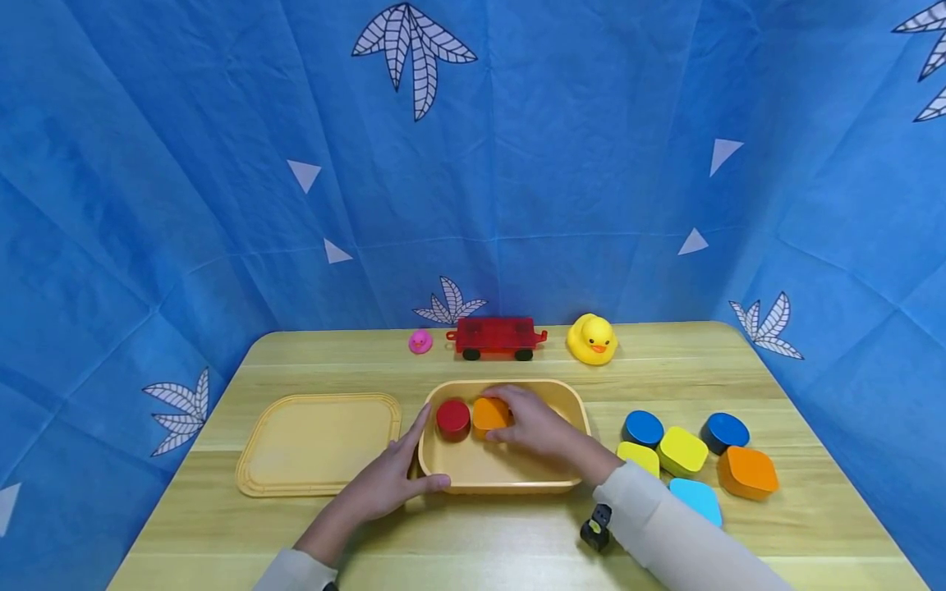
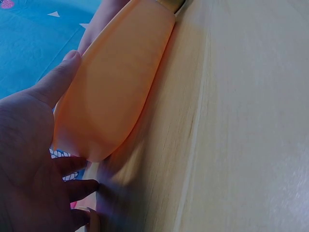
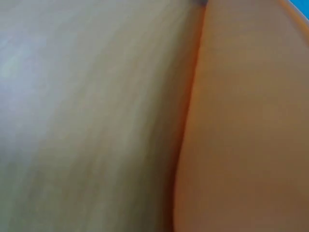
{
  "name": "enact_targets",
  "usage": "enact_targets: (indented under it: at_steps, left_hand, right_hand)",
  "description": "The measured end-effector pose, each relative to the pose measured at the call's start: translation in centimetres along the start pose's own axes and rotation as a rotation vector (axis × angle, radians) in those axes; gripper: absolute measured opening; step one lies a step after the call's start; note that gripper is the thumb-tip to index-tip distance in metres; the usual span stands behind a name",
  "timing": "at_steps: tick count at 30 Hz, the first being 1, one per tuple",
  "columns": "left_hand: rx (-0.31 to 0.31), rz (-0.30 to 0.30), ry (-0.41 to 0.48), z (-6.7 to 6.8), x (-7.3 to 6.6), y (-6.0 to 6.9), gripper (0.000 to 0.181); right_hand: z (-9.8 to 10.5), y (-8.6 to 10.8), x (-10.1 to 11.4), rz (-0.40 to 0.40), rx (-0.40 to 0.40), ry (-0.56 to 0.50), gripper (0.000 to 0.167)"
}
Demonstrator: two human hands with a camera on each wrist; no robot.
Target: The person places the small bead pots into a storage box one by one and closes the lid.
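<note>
A tan, rounded plastic box (image 1: pixel 502 476) stands at mid-table, its outer wall filling much of both wrist views. Inside it, at the left, lies a round red block (image 1: pixel 453 420). Just right of that is an orange rounded block (image 1: pixel 488 414), which my right hand (image 1: pixel 535 420) grips between fingers and thumb. My left hand (image 1: pixel 388 476) steadies the box at its front left corner, thumb touching the rim and extended fingers along the left side. In the right wrist view the box wall hides my right hand.
Left of the box lies a flat tan lid (image 1: pixel 321 443). Several blue, yellow and orange blocks (image 1: pixel 748 472) are grouped at the right. Along the back stand a pink duck (image 1: pixel 420 341), a red wagon (image 1: pixel 495 335) and a yellow duck (image 1: pixel 591 340).
</note>
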State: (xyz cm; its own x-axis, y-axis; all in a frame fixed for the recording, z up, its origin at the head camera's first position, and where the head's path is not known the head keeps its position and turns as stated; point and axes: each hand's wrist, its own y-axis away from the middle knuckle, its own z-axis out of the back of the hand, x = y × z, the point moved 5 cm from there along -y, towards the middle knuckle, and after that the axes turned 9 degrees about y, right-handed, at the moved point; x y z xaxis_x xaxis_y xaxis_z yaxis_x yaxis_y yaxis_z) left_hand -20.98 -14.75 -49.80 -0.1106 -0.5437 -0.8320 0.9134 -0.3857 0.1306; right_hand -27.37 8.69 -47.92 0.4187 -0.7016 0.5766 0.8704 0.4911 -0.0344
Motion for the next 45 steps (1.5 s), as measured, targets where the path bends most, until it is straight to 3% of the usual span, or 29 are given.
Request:
enact_targets:
  at_steps: [6, 18, 27, 45]
  left_hand:
    - [-0.011, 0.002, -0.006, 0.1, 0.0, 0.1, 0.111]
    - [-0.017, 0.007, -0.018, 0.2, -0.3, 0.2, 0.11]
    - [-0.01, 0.016, -0.004, 0.0, -0.1, 0.1, 0.109]
    - [-0.016, 0.034, -0.025, 0.0, -0.2, 0.1, 0.108]
  right_hand:
    - [-0.1, 0.3, 0.3, 0.0, -0.04, 0.02, 0.062]
    - [0.0, 0.5, 0.6, 0.02, -0.036, 0.03, 0.065]
    - [0.2, 0.6, 0.2, -0.027, -0.06, 0.014, 0.067]
    - [3.5, 1.9, 1.5, 0.108, -0.12, -0.039, 0.062]
